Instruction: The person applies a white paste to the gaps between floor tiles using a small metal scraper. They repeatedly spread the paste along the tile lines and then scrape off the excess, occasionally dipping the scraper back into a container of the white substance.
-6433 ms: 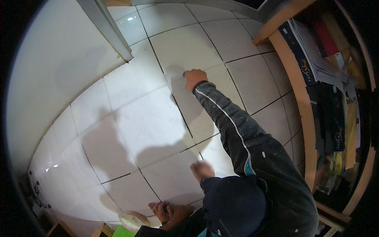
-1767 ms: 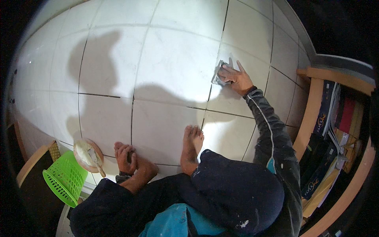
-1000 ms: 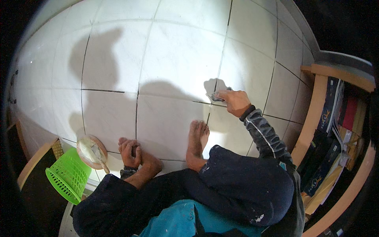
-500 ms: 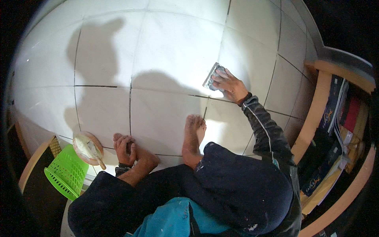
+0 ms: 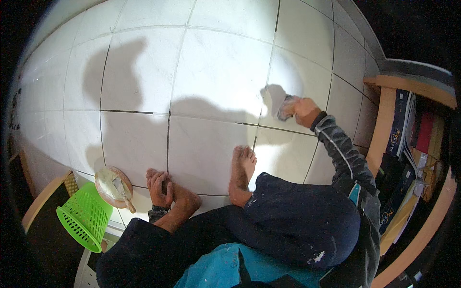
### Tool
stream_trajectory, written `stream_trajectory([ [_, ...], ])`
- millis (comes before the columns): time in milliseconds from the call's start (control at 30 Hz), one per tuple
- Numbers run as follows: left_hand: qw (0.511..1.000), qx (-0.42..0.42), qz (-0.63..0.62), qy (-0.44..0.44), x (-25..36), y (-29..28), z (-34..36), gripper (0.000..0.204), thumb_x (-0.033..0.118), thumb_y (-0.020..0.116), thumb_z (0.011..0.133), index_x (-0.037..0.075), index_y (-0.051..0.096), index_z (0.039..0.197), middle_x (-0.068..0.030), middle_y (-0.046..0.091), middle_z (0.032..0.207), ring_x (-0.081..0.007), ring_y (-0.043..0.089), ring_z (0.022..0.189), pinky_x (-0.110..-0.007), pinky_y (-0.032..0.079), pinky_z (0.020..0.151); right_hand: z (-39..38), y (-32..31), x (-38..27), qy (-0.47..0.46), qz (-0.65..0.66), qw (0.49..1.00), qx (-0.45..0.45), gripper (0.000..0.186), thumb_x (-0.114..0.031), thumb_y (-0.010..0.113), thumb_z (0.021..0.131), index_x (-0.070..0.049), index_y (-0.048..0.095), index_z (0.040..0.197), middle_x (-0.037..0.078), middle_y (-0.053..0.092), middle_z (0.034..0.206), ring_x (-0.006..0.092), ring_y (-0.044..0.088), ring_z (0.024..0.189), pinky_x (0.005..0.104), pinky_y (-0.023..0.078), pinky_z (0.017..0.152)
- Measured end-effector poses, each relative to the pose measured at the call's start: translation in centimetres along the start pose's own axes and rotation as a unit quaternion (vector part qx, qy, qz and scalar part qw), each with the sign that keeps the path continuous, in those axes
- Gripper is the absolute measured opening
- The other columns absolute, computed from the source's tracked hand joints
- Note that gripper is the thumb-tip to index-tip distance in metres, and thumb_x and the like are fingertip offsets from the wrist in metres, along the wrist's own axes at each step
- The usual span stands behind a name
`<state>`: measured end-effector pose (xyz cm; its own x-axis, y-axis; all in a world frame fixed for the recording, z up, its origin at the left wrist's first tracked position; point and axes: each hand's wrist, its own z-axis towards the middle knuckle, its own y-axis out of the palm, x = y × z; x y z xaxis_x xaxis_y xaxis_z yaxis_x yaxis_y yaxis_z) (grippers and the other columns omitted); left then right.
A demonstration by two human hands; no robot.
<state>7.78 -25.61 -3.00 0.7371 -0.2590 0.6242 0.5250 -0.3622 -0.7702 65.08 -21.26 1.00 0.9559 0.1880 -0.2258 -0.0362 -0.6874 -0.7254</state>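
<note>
My right hand (image 5: 306, 112) is closed on a dirty grey-and-white sponge (image 5: 287, 108), tilted up off the white tiled floor (image 5: 221, 62); its shadow falls just left of it. The fingers hide part of the sponge. My left hand (image 5: 160, 190) lies on my left foot, its fingers draped over the toes, holding no tool. Left of it, a round shallow bowl (image 5: 106, 178) holds whitish paste. A putty knife (image 5: 126, 198) with a wooden handle rests across the bowl, its handle over the rim.
A bright green perforated plastic basket (image 5: 85, 218) stands beside the bowl, near a wooden-edged piece of furniture (image 5: 41, 197). On the right, a wooden shelf (image 5: 382, 129) holds stacked paper packs and folders. My right foot (image 5: 244, 163) rests on the tiles. Dark grout lines cross parts of the floor.
My right hand has drawn the sponge right and slightly nearer, lifting and tilting it off the tile. The left hand stays on the foot. The whole view has shifted slightly.
</note>
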Motion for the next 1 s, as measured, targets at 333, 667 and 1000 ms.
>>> stream_trajectory([
  [333, 1.0, -0.011, 0.006, 0.008, -0.6, 0.0, 0.3, 0.031, 0.016, 0.061, 0.079, 0.005, 0.063, 0.108, -0.0135, 0.064, 0.109, -0.0312, 0.054, 0.113, -0.047, 0.03, 0.104, 5.3, -1.5, -4.4, 0.166, 0.068, 0.943, 0.281, 0.045, -0.006, 0.05, 0.077, -0.024, 0.064, 0.116, 0.012, 0.07, 0.098, 0.0329, 0.067, 0.081, 0.0423, 0.054, 0.071],
  [667, 1.0, -0.004, 0.012, 0.006, 0.1, 0.0, 1.7, 0.022, 0.014, 0.063, 0.078, 0.004, 0.064, 0.098, -0.0115, 0.063, 0.097, -0.032, 0.055, 0.098, -0.044, 0.037, 0.093, -0.7, 3.9, -4.7, -0.017, 0.072, 0.98, 0.184, 0.043, 0.004, 0.054, 0.072, -0.021, 0.07, 0.104, -0.001, 0.064, 0.121, 0.0213, 0.053, 0.122, 0.0413, 0.044, 0.104],
  [1000, 1.0, -0.004, 0.017, 0.011, 0.3, -0.1, 1.6, 0.023, 0.015, 0.061, 0.082, 0.003, 0.063, 0.101, -0.0123, 0.063, 0.095, -0.0324, 0.056, 0.099, -0.045, 0.037, 0.092, 1.4, 1.1, -3.5, -0.044, 0.207, 0.939, 0.27, 0.039, 0.006, 0.059, 0.074, -0.019, 0.07, 0.102, -0.003, 0.062, 0.125, 0.0196, 0.049, 0.127, 0.0469, 0.032, 0.114],
])
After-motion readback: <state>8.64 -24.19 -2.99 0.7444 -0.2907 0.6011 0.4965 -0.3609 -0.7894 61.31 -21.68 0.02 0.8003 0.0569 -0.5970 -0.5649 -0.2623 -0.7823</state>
